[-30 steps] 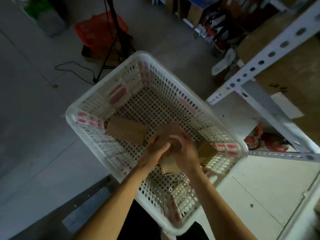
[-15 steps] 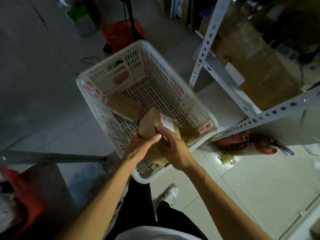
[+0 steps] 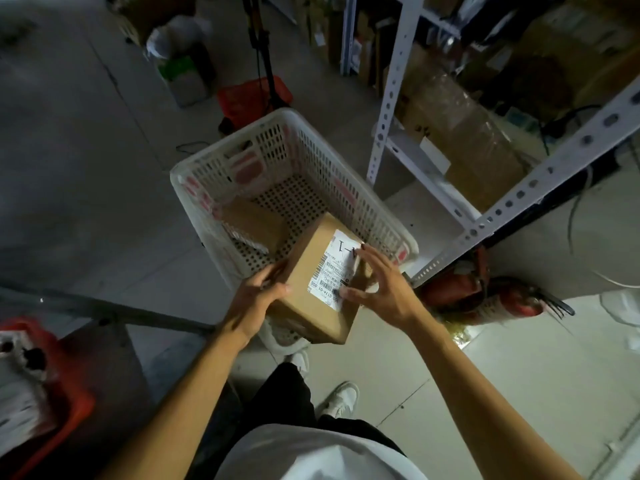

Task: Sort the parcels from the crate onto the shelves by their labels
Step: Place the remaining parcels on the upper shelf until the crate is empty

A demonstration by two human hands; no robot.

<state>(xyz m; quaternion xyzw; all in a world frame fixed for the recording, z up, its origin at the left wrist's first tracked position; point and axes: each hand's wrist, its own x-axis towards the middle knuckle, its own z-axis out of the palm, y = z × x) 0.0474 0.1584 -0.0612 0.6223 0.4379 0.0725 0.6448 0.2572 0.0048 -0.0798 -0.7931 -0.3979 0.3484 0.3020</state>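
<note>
A brown cardboard parcel (image 3: 311, 299) with a white shipping label (image 3: 337, 268) is held above the near corner of the white perforated crate (image 3: 367, 213). My left hand (image 3: 258, 294) grips its left side. My right hand (image 3: 379, 285) rests on the right side, thumb on the label's lower edge, fingers spread along its far end. The label faces up, with a handwritten mark at its far end. Another brown parcel (image 3: 254, 221) lies on the crate floor, at its left. White slotted metal shelving (image 3: 519, 195) stands to the right.
A wrapped cardboard box (image 3: 460, 133) sits on the lowest shelf. Red fire extinguishers (image 3: 478, 292) lie on the floor under the shelf rail. A red basket (image 3: 247, 98) and a black tripod leg (image 3: 259, 50) stand beyond the crate. A red bin (image 3: 45, 393) is at lower left.
Both hands have lifted the labelled parcel up out of the crate and toward me, turning its label into full view. The view has shifted upward, showing more shelving.
</note>
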